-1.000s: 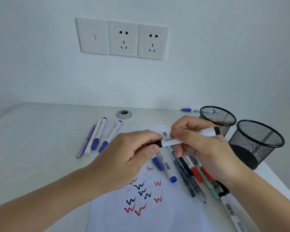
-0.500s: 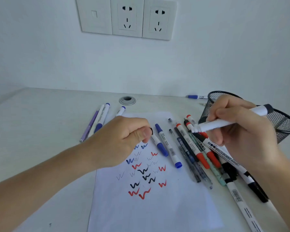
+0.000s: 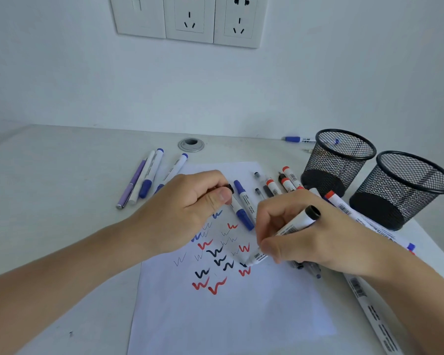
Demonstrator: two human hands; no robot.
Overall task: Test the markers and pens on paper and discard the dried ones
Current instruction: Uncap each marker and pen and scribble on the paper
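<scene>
My right hand grips a white marker with a black end, its tip touching the white paper beside a small black mark among red, black and blue squiggles. My left hand rests on the paper's upper left and pinches the marker's black cap between thumb and fingers. Blue markers lie on the paper just right of that hand. A pile of red, black and clear pens lies along the paper's right edge, partly hidden by my right hand.
Two black mesh pen cups stand at the right rear, a blue marker behind them. Several purple and blue pens lie at the left. A cable grommet sits near the wall. A long white marker lies at the right edge.
My right hand has brought the uncapped marker down from in front of the cups to the paper, tip now touching. My left hand stays in place with the cap. The camera tilted down.
</scene>
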